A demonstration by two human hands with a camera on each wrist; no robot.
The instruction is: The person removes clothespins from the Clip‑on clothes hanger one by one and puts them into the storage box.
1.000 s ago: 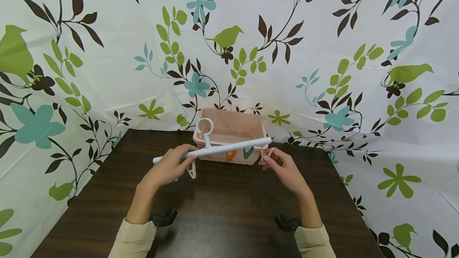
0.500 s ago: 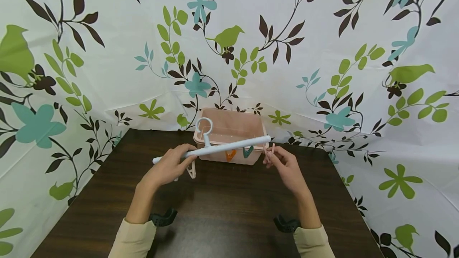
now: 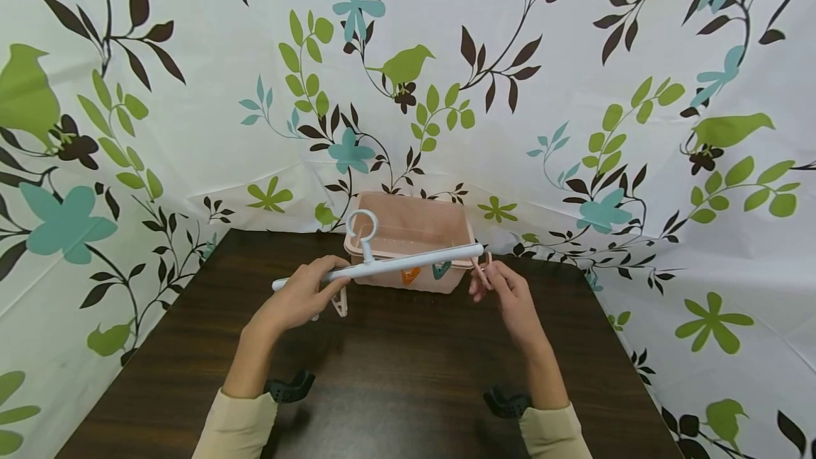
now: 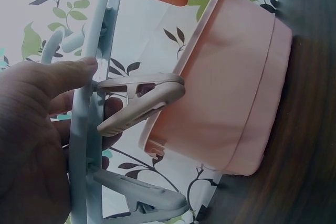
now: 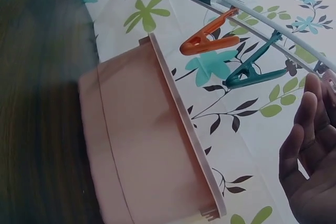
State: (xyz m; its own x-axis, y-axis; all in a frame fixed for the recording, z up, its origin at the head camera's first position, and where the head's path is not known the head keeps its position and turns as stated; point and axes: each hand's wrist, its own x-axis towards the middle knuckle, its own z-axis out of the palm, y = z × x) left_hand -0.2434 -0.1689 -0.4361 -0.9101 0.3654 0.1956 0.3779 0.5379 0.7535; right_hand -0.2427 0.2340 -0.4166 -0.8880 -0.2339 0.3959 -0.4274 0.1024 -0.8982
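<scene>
A light blue clip hanger with a round hook is held up in front of a pink bin. My left hand grips its bar left of the hook. From the bar hang an orange clip, a teal clip, a beige clip and a grey-blue clip. At the hanger's right end, my right hand pinches a pink clip between thumb and fingers. The clip's upper end is right at the bar's tip. Only a sliver of it shows in the right wrist view.
The pink bin stands at the back of the dark wooden table, just behind the hanger. A white cloth with printed leaves, flowers and birds hangs behind and at both sides.
The right hand has shifted slightly right with the pink clip, which has turned and now leans the other way under the bar's end. The left hand and hanger have barely moved.
</scene>
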